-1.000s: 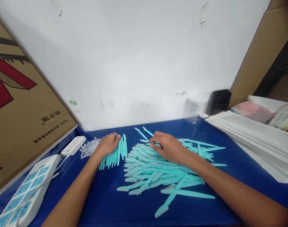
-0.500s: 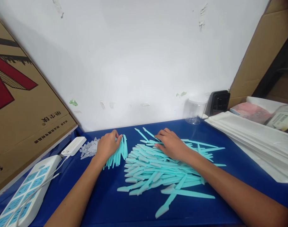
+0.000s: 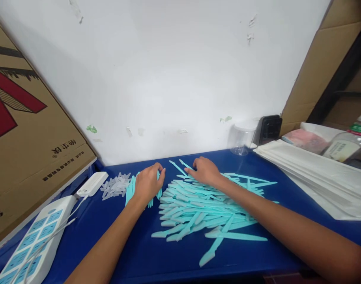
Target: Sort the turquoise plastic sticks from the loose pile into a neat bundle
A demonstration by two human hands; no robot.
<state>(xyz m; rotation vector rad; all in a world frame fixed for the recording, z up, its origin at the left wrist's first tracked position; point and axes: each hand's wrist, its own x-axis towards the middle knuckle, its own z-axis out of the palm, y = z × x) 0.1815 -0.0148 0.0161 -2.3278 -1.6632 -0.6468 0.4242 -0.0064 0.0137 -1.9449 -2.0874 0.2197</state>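
Observation:
My left hand [image 3: 149,180] is curled over a small row of turquoise eyebrow razors [image 3: 129,190], with a bit of turquoise showing between thumb and fingers. Part of that row is hidden beneath the palm. At the far edge of a large heap of the same razors [image 3: 192,205], my right hand [image 3: 206,172] has its thumb apart from its bent fingers; nothing shows in its grip. Two razors lie just left of its fingertips. Beside the small row sits a pile of small translucent plastic pieces [image 3: 116,185].
On the left are a power strip [image 3: 35,240], a white charger box [image 3: 92,184] with a cable and a large cardboard box [image 3: 26,118]. A clear jar [image 3: 242,140] stands by the wall. White sheets or bags [image 3: 310,177] are stacked at the right, near a bottle [image 3: 347,142].
My left hand has shifted right across the small row, uncovering razors on its left side. My right hand has moved slightly away from me and left. The camera view has turned a little.

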